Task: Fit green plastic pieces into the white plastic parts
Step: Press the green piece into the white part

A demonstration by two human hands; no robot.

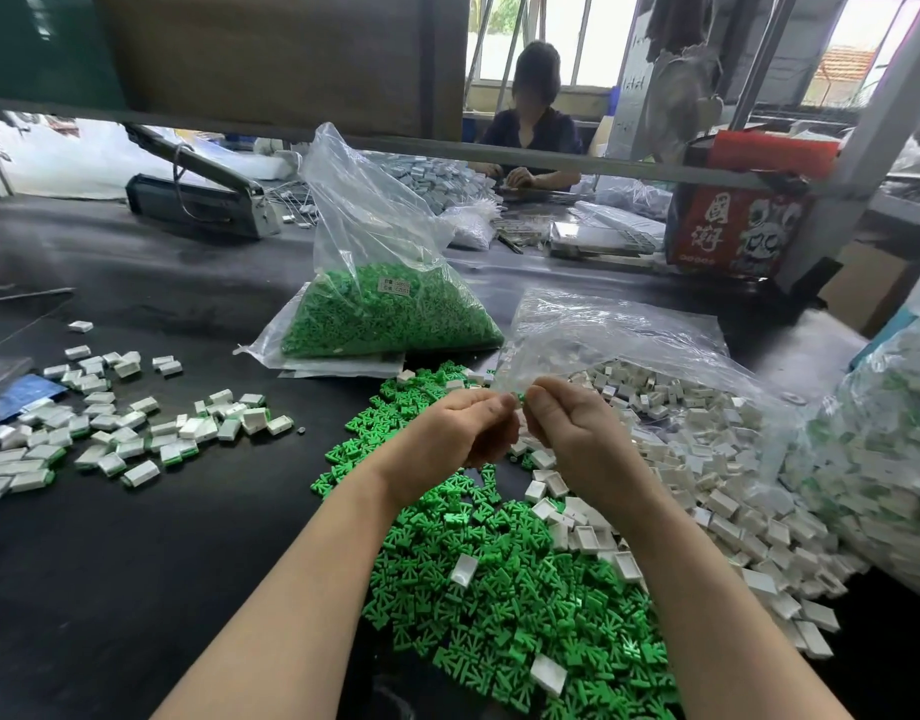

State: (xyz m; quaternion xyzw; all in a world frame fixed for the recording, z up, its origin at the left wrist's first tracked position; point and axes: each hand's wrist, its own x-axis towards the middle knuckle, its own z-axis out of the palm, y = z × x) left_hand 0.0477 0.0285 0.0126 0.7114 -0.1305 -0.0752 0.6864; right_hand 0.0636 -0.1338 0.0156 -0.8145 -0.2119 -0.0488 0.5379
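Both my hands are raised together above the middle of the black table. My left hand (pixel 460 433) has its fingers curled and its thumb pressed toward my right hand (pixel 572 433), whose fingers are also curled. Between the fingertips a small green piece (pixel 521 398) shows, pinched from both sides; whether a white part is also held is hidden. Below lies a heap of loose green pieces (pixel 515 589) with a few white parts mixed in. A spread of empty white parts (pixel 707 475) spills from a clear bag on the right.
Assembled white-and-green parts (pixel 110 428) lie scattered on the left. A clear bag of green pieces (pixel 390 314) stands behind the heap. Another bag of finished parts (pixel 894 459) bulges at the right edge. A person works across the table beyond a metal bar.
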